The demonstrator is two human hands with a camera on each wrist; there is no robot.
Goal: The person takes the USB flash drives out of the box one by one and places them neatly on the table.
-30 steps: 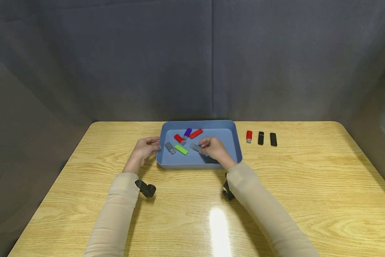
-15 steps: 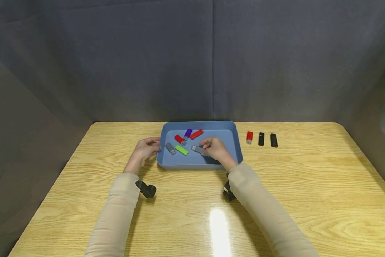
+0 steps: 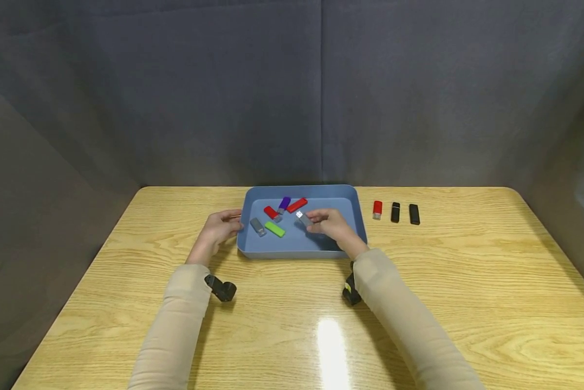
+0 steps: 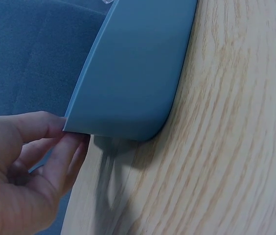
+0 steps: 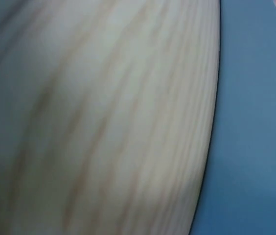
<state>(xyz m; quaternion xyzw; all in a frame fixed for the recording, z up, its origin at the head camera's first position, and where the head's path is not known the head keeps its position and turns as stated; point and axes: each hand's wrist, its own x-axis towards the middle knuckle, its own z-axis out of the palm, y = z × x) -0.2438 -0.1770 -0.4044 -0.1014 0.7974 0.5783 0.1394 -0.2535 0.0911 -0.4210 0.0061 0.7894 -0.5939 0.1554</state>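
Observation:
My right hand [image 3: 335, 225] pinches a grey USB stick [image 3: 303, 218] above the blue tray [image 3: 343, 206], its metal plug pointing up and left. In the head view my left hand [image 3: 218, 226] is at the tray's left side. The left wrist view shows that hand [image 4: 28, 166] pinching the tray's rim [image 4: 86, 78] between thumb and fingers. Lying in the left half of the tray are another grey USB stick [image 3: 258, 227], a green one [image 3: 274, 229], a red one with its plug showing [image 3: 271, 213], a purple one [image 3: 284, 204] and a second red one [image 3: 297, 205].
Right of the tray, a red USB stick [image 3: 377, 209] and two black ones [image 3: 395, 212] [image 3: 414, 214] stand in a row on the wooden table [image 3: 272, 325]. A dark curtain [image 3: 224, 97] hangs behind. The right wrist view has mostly table and tray wall [image 5: 255, 127].
My right hand has lifted the grey USB stick and shifted slightly right, and the stick's plug end has tipped upward. My left hand stays at the tray's rim.

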